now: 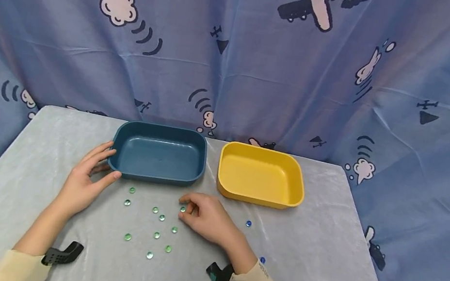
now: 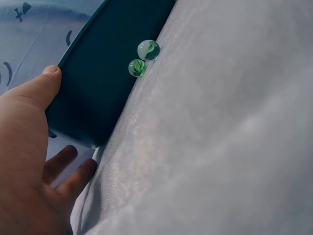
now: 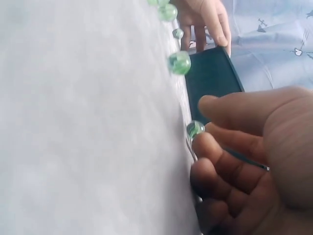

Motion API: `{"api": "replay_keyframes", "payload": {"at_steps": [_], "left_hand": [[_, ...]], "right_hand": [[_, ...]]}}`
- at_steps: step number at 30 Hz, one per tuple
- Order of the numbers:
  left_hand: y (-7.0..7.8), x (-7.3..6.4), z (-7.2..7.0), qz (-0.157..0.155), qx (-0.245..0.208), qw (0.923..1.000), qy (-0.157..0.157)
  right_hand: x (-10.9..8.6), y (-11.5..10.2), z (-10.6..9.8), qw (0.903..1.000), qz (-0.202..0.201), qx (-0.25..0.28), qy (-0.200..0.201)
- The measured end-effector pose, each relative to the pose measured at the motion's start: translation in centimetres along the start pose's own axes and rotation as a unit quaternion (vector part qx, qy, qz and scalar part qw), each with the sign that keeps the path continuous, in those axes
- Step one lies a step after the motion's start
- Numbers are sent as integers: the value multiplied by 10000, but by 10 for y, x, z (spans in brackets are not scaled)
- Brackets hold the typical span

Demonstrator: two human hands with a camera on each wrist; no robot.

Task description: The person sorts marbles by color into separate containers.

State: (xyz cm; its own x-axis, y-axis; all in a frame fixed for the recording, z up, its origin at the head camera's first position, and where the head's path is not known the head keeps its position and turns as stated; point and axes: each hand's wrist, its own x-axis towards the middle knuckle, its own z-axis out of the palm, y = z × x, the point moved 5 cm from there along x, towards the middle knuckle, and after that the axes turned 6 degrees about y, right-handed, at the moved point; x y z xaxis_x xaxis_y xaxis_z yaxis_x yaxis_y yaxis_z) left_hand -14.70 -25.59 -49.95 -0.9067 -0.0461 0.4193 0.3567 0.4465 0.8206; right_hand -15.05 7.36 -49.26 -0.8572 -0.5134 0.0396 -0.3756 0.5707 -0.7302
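The left hand (image 1: 82,187), spread, touches the blue bin (image 1: 158,157) at nine o'clock; the right hand (image 1: 210,219) half-curls about a marble (image 1: 182,209) at its five, pinch unclear.

Plain dark teal covers the rectangular, round-cornered plastic tray (image 1: 159,157) inside and out. To its right I see a rectangular plastic tray (image 1: 262,178) in solid warm yellow. In front of the teal one, small clear glass marbles (image 1: 162,218) show swirls of green, while the round glass marbles (image 1: 248,223) off its front right are deep blue. Beneath it spreads a pale grey cloth (image 1: 97,223), and behind it the blue fabric curtain (image 1: 255,91) bears dark-winged, white-bodied planes, white clouds outlined in black and curved dark dashes.
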Motion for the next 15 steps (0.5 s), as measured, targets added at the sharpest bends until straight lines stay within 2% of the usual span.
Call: {"api": "replay_keyframes", "payload": {"at_steps": [9,15], "left_hand": [[-2,-1,1,-264,-228,9994,24],[-2,0,2,-242,-303,9992,21]], "right_hand": [[-3,-4,8,9968,-234,-697,309],[-4,-3,7,9961,-243,-699,484]]}}
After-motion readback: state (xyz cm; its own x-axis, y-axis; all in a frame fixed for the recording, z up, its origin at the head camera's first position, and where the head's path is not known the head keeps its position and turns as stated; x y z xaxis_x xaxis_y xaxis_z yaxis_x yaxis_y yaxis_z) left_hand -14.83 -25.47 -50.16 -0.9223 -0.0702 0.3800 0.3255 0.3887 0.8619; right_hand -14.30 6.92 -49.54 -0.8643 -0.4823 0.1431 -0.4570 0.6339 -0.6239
